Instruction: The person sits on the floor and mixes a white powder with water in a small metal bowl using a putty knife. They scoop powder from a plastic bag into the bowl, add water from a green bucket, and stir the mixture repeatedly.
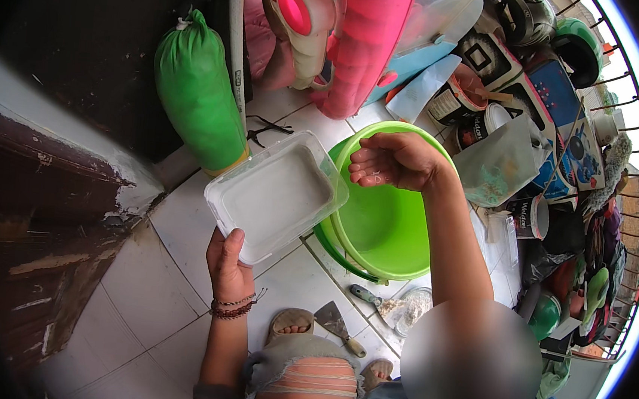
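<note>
My left hand [229, 266] grips the near left corner of a clear rectangular plastic container [294, 235], thumb on its edge. Something whitish covers the inside of the container, and I cannot tell whether it is liquid. The container's right end reaches over the rim of a bright green bucket [394, 247]. Above the bucket's mouth is my right hand [397, 161], palm turned up, fingers stretched out and wet, holding nothing. It stays apart from the container. A blurred patch hides part of my right forearm.
Below the bucket lie a putty knife [334, 322], a green-handled scraper [366, 295] with pale paste, and a clear dish [414, 312] of white paste. A green cloth-wrapped bundle [200, 89] stands left. Cans, boxes and helmets [577, 51] crowd the right by a railing.
</note>
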A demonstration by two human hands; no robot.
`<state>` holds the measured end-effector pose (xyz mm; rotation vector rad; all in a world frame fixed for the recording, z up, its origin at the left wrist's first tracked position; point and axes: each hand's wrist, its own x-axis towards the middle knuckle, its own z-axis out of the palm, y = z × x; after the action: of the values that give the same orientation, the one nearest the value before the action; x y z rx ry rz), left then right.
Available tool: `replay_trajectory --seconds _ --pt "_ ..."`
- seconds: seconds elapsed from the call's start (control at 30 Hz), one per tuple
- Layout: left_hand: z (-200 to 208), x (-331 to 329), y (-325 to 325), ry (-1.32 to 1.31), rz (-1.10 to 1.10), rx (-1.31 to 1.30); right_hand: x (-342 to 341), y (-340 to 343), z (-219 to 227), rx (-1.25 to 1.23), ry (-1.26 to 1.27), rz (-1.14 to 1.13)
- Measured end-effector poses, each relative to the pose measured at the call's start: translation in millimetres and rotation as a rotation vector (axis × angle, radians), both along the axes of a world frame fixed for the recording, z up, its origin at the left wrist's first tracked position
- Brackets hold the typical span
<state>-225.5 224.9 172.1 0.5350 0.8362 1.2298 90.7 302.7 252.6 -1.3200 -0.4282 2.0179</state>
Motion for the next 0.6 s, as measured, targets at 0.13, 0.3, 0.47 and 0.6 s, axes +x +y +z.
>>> replay_trajectory --seconds 0.13,0.3,0.47,0.6 --pt "4 -3 -3 -0.020 0.007 -0.028 -45 3 26 0.036 -0.154 0.041" --pt "-2 -3 -3 0.023 -0.036 0.005 -74 1 50 0.137 -0.247 0.131" --pt "-8 -3 -2 -0.007 -0.030 0.010 -74 -10 63 0.384 -0.345 0.237" --pt "-12 -7 0 -0.003 -0.035 -0.015 -24 -14 38 0.279 -0.274 0.163"
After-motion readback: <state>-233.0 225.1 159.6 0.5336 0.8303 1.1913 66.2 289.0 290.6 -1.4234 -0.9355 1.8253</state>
